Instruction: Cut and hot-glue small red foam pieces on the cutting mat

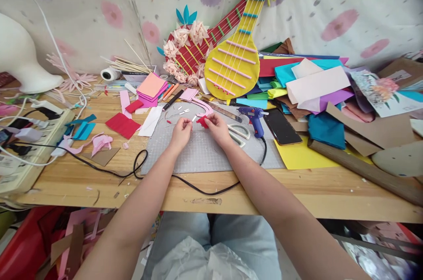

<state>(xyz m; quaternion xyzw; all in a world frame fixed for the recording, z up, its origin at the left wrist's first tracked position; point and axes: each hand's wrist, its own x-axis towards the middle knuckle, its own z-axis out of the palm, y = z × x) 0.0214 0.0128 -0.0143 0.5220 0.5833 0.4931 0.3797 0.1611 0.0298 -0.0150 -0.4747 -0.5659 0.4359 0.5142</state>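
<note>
Red scrap point(201, 122) sits right at the fingertips of the right hand point(216, 127), pinched tight by its right side and jutting out toward the left hand point(181, 132), whose thumb and finger close on a tiny white stick point(194, 118)! Down below the desk point(132, 189) on the left, there's a red bin point(24, 245) with pink strips point(82, 222) and brown card point(75, 245) heaped inside, loose and jumbled! Back up top, both hands meet over the grey mat point(205, 156), the red piece between them, scissors point(243, 131) and glue gun point(254, 119) just off to the right!
</note>
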